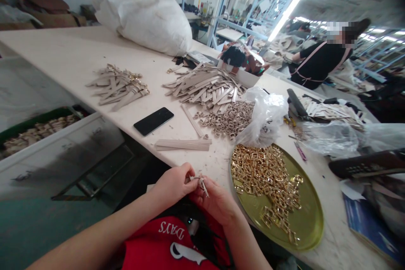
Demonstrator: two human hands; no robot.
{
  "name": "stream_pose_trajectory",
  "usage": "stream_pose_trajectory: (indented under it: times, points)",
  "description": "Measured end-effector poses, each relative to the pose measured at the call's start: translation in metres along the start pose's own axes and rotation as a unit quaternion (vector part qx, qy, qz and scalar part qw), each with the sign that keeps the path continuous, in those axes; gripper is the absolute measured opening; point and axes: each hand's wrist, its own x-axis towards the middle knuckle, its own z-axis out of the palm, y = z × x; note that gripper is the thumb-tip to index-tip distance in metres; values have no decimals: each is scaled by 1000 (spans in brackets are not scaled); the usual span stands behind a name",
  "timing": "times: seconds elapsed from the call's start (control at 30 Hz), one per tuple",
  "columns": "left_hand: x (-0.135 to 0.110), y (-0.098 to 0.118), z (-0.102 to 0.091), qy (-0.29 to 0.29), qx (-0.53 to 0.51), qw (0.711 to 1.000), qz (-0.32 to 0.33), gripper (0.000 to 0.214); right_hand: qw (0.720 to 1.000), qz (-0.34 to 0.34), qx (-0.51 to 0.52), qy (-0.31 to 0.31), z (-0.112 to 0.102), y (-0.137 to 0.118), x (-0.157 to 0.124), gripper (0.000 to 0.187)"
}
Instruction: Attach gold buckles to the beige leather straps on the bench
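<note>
Close to my body, at the table's near edge, both hands meet on a small pale strap (204, 187). My left hand (177, 180) pinches one end between thumb and fingers. My right hand (215, 201) is closed around the other part, where the strap looks bent; whether a loop or buckle is on it cannot be made out. Just beyond my hands lies a neat stack of flat beige straps (183, 145). To the right is a round olive-gold tray (311, 230) with a heap of gold buckles (268, 173). A pile of small beige loops (226, 120) lies further back.
A black phone (153, 120) lies left of the stack. Behind are a large strap pile (205, 86), a smaller buckled strap pile (118, 84), a clear plastic bag (264, 116) and a big white sack (142, 12). Another person (321, 61) stands at the back right.
</note>
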Motion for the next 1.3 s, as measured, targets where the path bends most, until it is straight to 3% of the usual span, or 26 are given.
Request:
stream_pose_trajectory:
  times: [0.17,0.3,0.43,0.6,0.77,0.87,1.07,1.3]
  points:
    - [-5,2,-3,-37,-95,995,13,23,999,-41,15,12,-2,3,-1,17]
    - [-10,2,-5,-76,-190,979,-8,23,983,-152,-39,91,2,5,3,19]
    - [-10,5,-3,-77,-220,972,-20,21,922,-267,-189,205,1,8,8,20]
    - [0,0,5,-84,-201,975,-31,25,876,-244,-374,182,-8,6,4,18]
    - [9,-13,11,-154,-305,936,-82,28,800,-286,-479,223,-12,10,5,14]
    - [11,-15,12,-143,-296,940,-89,27,803,-271,-486,214,-12,12,7,14]
    - [11,-10,14,-159,-266,948,-69,29,868,-219,-421,147,-15,10,3,18]
    - [4,-15,15,-177,-268,944,-76,27,817,-191,-531,119,-14,5,-7,12]
